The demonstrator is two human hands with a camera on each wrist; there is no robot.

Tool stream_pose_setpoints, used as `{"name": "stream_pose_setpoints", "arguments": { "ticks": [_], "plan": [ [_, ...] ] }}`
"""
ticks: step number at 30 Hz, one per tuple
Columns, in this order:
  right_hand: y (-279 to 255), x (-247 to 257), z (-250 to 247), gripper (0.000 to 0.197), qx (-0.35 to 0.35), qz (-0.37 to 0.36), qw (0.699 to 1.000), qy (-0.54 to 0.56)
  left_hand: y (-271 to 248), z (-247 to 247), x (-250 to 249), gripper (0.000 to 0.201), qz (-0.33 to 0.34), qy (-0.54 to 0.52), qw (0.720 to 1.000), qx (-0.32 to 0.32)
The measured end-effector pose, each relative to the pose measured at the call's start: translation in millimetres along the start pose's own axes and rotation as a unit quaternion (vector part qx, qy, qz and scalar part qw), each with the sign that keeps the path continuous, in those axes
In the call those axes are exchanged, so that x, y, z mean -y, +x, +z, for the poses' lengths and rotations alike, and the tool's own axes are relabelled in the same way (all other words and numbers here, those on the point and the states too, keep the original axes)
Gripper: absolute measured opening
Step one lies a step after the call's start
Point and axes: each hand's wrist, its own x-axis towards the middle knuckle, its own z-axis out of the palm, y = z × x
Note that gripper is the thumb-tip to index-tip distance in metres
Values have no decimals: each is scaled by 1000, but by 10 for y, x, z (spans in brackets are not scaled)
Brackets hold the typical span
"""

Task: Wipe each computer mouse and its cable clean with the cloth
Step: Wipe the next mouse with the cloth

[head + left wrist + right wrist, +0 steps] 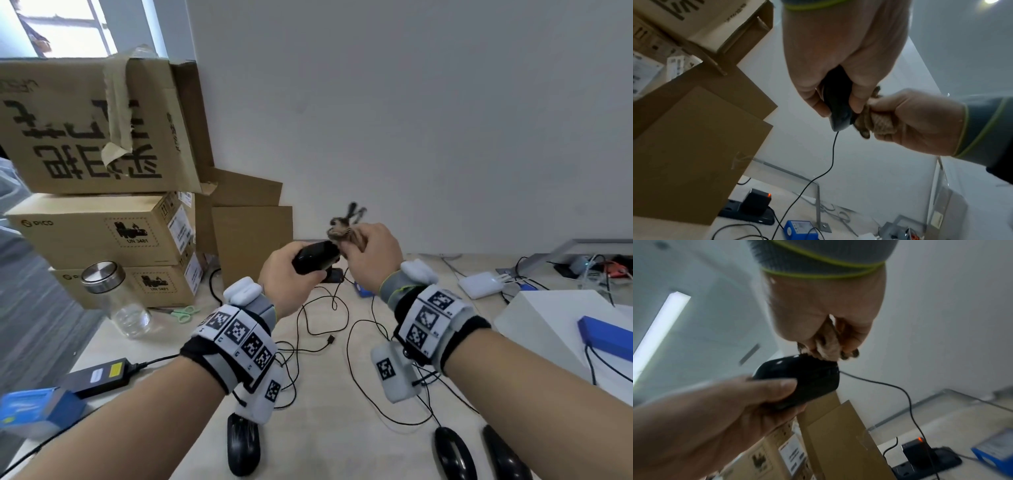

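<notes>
My left hand (289,274) grips a black mouse (317,260) raised above the table, fingers curled round its sides (838,104). The mouse's thin black cable (830,162) hangs down from its front end to the table. My right hand (368,251) clutches a bunched brown patterned cloth (340,229) and presses it against the front of the mouse (807,379). The cloth (828,347) pokes out between the curled fingers. Three more black mice lie near the table's front edge: one under my left wrist (243,445) and two at the right (454,455) (505,455).
Stacked cardboard boxes (99,222) fill the back left, with a glass jar (116,298), green scissors (185,313) and a black power brick (99,375) before them. Loose cables (325,329) loop over the table. A white box (548,329), a white hub (483,284) and a power strip (748,211) are also there.
</notes>
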Motion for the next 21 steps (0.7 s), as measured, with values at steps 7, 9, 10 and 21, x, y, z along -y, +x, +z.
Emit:
{"name": "stream_pose_setpoints", "arguments": {
  "ticks": [7, 9, 10, 21],
  "plan": [
    [-257, 260, 219, 21, 21, -163, 986, 30, 42, -2, -76, 17, 15, 127, 991, 25],
    [-159, 170, 170, 17, 3, -151, 988, 16, 42, -28, -44, 11, 14, 72, 997, 26],
    [-90, 79, 130, 15, -2, -116, 993, 5, 33, -34, -20, 17, 22, 43, 999, 24],
    [-213, 205, 238, 18, -19, -184, 982, 48, 52, 1, -69, 5, -8, 7, 1000, 26]
  ]
}}
